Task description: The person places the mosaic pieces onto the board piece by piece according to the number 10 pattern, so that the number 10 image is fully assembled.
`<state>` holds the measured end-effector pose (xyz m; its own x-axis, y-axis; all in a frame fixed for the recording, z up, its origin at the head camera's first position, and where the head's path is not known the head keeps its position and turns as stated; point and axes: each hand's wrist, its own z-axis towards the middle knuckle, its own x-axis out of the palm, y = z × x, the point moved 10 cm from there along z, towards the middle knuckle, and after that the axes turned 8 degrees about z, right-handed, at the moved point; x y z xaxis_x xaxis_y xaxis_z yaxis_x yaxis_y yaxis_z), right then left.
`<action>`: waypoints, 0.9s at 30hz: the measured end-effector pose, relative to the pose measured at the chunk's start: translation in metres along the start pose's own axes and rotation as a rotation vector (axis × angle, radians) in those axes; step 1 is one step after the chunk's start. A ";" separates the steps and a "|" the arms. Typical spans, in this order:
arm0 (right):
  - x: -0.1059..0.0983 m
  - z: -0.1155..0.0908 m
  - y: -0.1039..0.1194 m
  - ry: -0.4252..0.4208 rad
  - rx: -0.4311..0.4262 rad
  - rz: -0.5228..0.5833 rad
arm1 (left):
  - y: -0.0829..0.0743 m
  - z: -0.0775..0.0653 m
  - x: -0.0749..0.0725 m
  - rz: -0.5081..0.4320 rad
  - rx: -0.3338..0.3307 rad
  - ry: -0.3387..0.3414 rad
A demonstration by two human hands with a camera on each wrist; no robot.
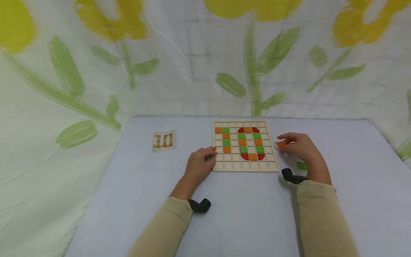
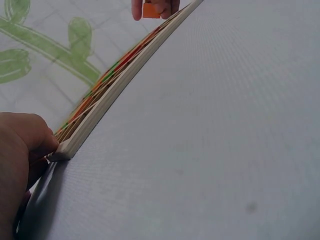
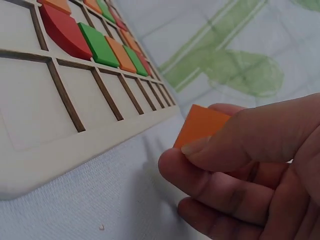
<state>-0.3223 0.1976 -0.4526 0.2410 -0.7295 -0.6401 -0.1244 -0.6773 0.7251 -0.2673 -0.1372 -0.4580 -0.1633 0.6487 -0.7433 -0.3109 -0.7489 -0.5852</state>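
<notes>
A pale wooden grid board (image 1: 221, 165) lies flat, with orange, green and red tiles set in some of its squares. My left hand (image 1: 200, 163) rests at the board's left edge, its fingers loosely bent. In the left wrist view, that hand (image 2: 22, 155) touches the board's rim (image 2: 107, 102); its farther fingers are partly hidden. Just off the board's right side, my right hand (image 1: 300, 145) pinches an orange square tile (image 3: 202, 126) between thumb and fingers. The tile is raised above the cloth. Beside the right wrist, a green tile (image 1: 302, 165) lies on the table.
A small printed card (image 1: 164, 140) showing a coloured grid pattern lies left of the board. White cloth covers the table (image 1: 244, 214). Behind it hangs a white curtain (image 1: 179, 82) painted with yellow flowers. Black devices (image 1: 199, 206) are strapped to both wrists.
</notes>
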 end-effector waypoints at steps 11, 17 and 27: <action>-0.001 -0.006 -0.006 0.014 0.095 -0.022 | 0.000 0.000 -0.002 -0.008 0.017 -0.013; -0.016 -0.018 -0.016 -0.012 0.076 -0.067 | -0.002 0.001 -0.001 -0.007 0.028 -0.011; -0.035 -0.052 -0.063 0.110 0.138 -0.163 | 0.001 0.001 -0.001 -0.027 0.012 -0.013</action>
<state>-0.2726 0.2704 -0.4628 0.3711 -0.5999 -0.7089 -0.2035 -0.7973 0.5682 -0.2680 -0.1385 -0.4576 -0.1666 0.6703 -0.7231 -0.3262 -0.7296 -0.6011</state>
